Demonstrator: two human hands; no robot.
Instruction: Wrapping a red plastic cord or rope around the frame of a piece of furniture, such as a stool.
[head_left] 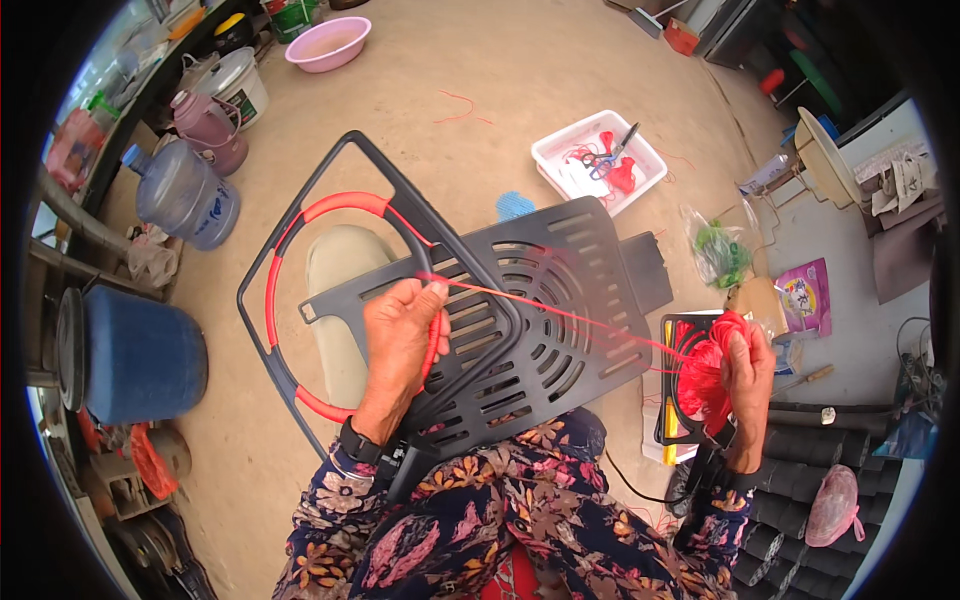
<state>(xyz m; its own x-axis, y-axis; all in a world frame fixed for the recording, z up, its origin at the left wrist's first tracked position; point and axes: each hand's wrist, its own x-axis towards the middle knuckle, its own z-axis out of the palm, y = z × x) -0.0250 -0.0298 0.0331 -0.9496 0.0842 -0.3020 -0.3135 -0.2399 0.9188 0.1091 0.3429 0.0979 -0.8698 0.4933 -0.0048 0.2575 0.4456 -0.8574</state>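
My left hand (398, 335) pinches a red cord (560, 312) at the right side of a ring (345, 202). That ring sits inside a black angular frame (350, 140), and red wrapping covers several stretches of it, with black between. From the pinch, the cord runs rightward to a loose red bundle (703, 380). My right hand (748, 370) is closed on the bundle, beside a small black rack (672, 432). Underneath the frame, a black slotted panel (595, 235) rests by my lap.
A white tray (545, 150) beyond the panel holds scissors (612, 158) and red cord. A beige cushion-like pad (335, 270) lies under the frame. Leftward stand a water jug (195, 200), a blue barrel (145, 355) and a pink thermos (210, 130). A pink basin (328, 48) is farther off.
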